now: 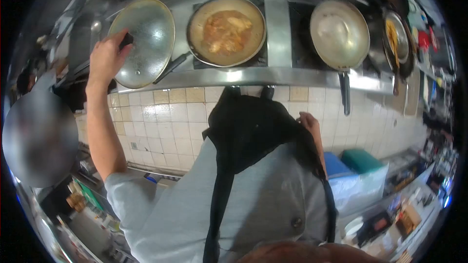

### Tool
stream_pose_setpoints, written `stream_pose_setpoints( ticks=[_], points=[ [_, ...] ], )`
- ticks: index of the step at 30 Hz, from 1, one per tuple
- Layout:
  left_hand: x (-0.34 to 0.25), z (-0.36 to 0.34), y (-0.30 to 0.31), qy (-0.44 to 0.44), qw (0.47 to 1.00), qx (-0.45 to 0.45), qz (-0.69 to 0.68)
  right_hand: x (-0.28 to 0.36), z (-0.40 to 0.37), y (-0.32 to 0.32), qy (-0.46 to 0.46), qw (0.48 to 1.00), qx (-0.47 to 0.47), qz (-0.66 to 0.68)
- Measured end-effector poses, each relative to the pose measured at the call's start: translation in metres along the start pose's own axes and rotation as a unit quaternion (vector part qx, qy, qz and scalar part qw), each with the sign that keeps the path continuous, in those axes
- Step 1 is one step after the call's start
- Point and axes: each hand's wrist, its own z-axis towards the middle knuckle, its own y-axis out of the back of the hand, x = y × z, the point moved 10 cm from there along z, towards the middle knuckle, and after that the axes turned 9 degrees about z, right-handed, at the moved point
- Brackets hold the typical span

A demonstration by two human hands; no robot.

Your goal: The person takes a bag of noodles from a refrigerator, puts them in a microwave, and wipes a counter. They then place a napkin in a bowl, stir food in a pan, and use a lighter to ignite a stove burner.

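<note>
My left hand [108, 54] is closed around the black knob [127, 41] of a round glass lid [148, 39] at the left of the stove. What lies under the lid I cannot make out. Just to its right sits a frying pan [195, 31] with reddish-brown food [226, 31] in sauce, its black handle [173, 67] slanting toward the lid's lower edge. My right hand [309, 121] hangs low by my side, below the stove front, its fingers loosely curled with nothing visible in them.
To the right, a light-coloured pan [340, 34] stands with its handle over the stove's front edge [273, 78]. Farther right is a dish [396, 34] with a long utensil across it. Another person [41, 136] is at the left. Blue and green bins [358, 163] stand behind me.
</note>
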Motion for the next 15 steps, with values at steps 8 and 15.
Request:
stream_pose_setpoints(
  ticks=[8,15],
  points=[
    [0.056,-0.060,-0.032,0.087,0.995,0.016,0.046,-0.028,0.066,-0.005,-0.031,0.994,0.105,-0.023],
    [0.117,-0.058,-0.122,0.100,0.995,0.025,0.001,0.024,0.086,-0.006,-0.024,0.994,0.080,-0.072]
  ],
)
